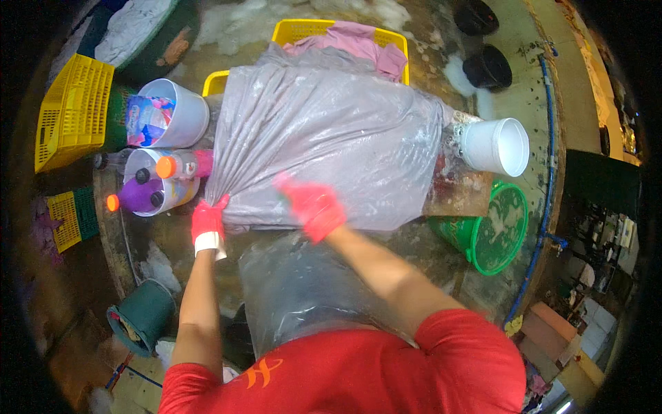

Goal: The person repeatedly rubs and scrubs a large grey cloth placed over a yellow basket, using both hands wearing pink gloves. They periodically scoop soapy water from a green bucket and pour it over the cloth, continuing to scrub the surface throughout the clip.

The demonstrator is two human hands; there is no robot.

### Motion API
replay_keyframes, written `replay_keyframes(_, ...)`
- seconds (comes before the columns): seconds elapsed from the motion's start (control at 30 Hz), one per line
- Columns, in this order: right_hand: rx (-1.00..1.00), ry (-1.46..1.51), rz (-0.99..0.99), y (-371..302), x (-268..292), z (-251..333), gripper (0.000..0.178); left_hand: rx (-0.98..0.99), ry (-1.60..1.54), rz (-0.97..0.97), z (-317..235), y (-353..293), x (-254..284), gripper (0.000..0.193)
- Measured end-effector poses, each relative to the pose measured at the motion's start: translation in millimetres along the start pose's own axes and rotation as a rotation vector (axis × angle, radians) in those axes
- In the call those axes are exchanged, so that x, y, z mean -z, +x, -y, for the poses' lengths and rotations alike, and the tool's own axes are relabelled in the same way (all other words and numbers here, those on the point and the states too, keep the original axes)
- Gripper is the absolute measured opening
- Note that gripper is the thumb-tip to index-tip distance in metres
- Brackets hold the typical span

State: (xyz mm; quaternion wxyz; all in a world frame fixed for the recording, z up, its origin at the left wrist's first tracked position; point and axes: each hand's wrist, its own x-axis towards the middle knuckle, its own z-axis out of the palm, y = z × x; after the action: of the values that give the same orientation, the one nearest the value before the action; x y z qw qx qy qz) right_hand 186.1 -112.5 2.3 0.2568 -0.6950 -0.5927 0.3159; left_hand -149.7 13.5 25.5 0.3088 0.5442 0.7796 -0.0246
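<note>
A wet grey cloth (331, 145) lies spread over the work surface, its left side drawn into long folds. My left hand (208, 219), in a pink-red rubber glove with a white cuff, is closed on the bunched near-left edge. Over the near middle of the cloth is my right hand (314, 210), in a matching glove and blurred by motion. Its fingers look curled round something small, with a hint of green beside them; I cannot make out what it is.
Left stand a white bucket (196, 114), another with bottles, including a purple bottle (138, 196), and a yellow crate (72, 110). Beyond is a yellow basket (289, 29) with pink cloth (352, 41). Right are a white pail (493, 146) and a green bucket (476, 241).
</note>
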Motion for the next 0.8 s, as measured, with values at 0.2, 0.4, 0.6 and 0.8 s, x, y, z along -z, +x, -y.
replay_keyframes(0.2, -0.062, 0.287, -0.362, 3, 113, -91, 0.050, -0.027, -0.147, 0.103, 0, 1, 5, 0.094)
replay_keyframes(0.4, -0.611, 0.028, -0.437, -9, 230, -133, 0.050, -0.146, -0.112, -0.170, -60, -64, 0, 0.086)
replay_keyframes(0.6, -0.527, -0.021, -0.246, -29, 170, -48, 0.066, -1.054, 0.026, -0.307, -142, -152, -110, 0.074)
replay_keyframes(0.8, -0.417, 0.074, -0.346, 4, 126, -21, 0.057, -1.206, -0.005, 0.096, -203, -130, -174, 0.080)
